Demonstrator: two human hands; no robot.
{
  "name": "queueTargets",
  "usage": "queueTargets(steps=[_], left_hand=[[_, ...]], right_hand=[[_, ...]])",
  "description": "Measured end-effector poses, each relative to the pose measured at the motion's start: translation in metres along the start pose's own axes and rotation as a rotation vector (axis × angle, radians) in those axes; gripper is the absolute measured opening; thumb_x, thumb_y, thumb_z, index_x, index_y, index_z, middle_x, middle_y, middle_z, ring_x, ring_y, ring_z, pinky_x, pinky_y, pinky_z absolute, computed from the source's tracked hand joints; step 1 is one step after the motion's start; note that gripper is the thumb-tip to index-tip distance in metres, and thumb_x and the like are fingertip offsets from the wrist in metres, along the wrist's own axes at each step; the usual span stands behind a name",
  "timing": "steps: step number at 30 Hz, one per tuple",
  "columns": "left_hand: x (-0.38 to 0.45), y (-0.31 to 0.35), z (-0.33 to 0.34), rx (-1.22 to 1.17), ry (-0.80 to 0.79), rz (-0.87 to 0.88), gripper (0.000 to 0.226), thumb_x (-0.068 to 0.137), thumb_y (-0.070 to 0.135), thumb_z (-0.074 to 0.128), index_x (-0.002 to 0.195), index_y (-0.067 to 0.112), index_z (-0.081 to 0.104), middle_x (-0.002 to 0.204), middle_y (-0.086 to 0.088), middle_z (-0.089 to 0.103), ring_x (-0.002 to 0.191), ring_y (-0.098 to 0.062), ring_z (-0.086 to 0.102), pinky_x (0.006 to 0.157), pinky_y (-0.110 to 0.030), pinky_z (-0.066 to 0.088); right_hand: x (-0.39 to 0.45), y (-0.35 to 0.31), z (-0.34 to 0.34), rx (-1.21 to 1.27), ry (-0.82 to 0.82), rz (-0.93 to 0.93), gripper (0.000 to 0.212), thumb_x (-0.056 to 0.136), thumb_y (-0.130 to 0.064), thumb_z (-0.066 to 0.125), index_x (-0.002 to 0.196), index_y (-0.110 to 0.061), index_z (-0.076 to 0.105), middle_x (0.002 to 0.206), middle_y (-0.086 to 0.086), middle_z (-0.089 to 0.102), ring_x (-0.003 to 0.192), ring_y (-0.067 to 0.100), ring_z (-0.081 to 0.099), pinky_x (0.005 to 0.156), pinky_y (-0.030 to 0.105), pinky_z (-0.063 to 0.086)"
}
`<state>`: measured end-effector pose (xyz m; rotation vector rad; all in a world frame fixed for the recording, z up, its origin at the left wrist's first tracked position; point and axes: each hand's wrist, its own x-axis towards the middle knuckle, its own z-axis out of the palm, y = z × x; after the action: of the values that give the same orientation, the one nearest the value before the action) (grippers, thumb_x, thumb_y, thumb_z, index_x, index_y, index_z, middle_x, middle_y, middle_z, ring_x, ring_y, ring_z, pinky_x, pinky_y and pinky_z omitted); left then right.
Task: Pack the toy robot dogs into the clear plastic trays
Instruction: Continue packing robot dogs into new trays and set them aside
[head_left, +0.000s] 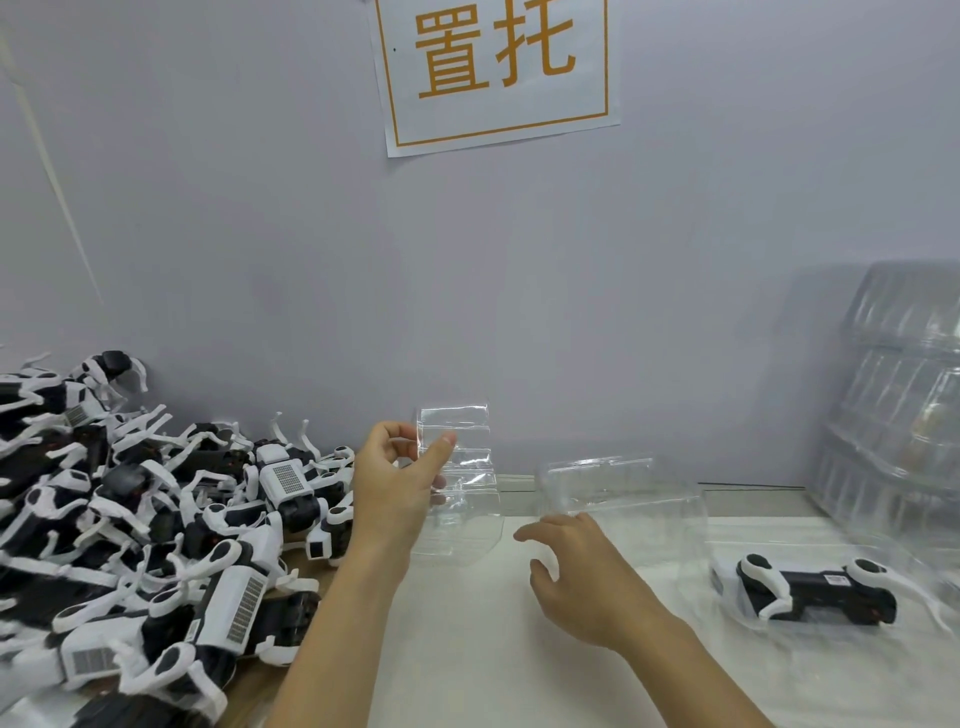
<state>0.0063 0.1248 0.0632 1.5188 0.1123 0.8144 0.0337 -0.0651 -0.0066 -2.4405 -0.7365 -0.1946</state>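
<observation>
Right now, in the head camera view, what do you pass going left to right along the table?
Pile of toy robot dogs → left hand holding a clear tray upright → right hand reaching toward a second clear tray → packed toy dog lying in its tray → stack of clear trays at the far right.

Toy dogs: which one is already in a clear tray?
The lone toy dog at far right, lying in a clear tray on the white table; the others sit loose in the pile at left.
</observation>
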Motion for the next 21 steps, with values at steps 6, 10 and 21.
queueTargets(steps=[6,10,21], left_hand=[[-0.003,0.0,0.003,0.047,-0.041,-0.02,0.028,0.082,0.026,0.08,0.092,0.019,0.055,0.094,-0.006,0.058,0.052,-0.008,0.058,0.047,-0.017,0.046],[-0.007,0.003,0.009,0.06,-0.068,-0.004,0.028,0.081,0.025,0.081,0.09,0.019,0.055,0.09,-0.005,0.055,0.06,-0.016,0.055,0.048,-0.016,0.044],[-0.037,0.023,0.043,0.038,-0.325,0.039,0.017,0.096,0.033,0.061,0.105,0.021,0.068,0.089,0.008,0.065,0.071,-0.012,0.067,0.058,-0.029,0.056]], right_hand=[[0.001,0.001,0.002,-0.036,-0.058,0.125,0.051,0.099,-0.013,0.037,0.147,-0.03,0.039,0.164,0.01,-0.004,0.15,0.023,0.009,0.108,0.035,0.039],[0.002,0.0,-0.001,0.041,0.108,0.088,0.051,0.1,-0.008,0.036,0.147,-0.027,0.038,0.164,0.007,0.008,0.15,0.022,0.015,0.112,0.03,0.032],[0.001,-0.025,-0.016,0.99,0.418,0.098,0.054,0.093,-0.049,0.06,0.143,-0.033,0.043,0.122,-0.011,0.062,0.106,0.002,0.064,0.089,0.033,0.055]])
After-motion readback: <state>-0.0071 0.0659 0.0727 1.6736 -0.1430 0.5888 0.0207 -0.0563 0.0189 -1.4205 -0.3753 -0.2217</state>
